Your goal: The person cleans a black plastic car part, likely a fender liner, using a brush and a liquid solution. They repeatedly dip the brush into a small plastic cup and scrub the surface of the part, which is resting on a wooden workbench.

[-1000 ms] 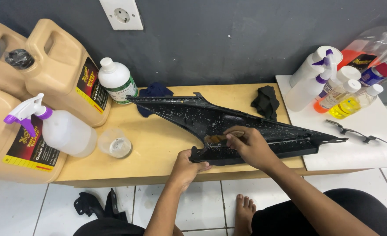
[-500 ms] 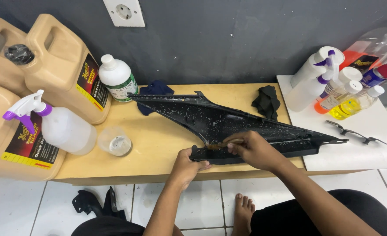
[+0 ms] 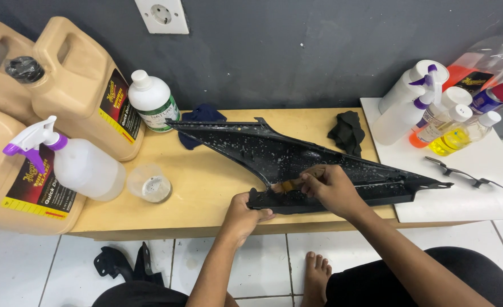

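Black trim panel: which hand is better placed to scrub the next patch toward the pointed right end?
Right. The right hand holds the brush on the black trim panel; the left hand grips its near edge, probably steadying it.

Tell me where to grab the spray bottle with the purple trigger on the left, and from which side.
Grip the spray bottle around its neck just under the purple trigger, coming from the front edge of the bench. It lies tilted, head pointing left, with jugs crowding it behind and to the left, so the front is open.

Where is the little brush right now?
In the head view, the brush is in the right hand, bristles on the wet black panel, just above the left hand.
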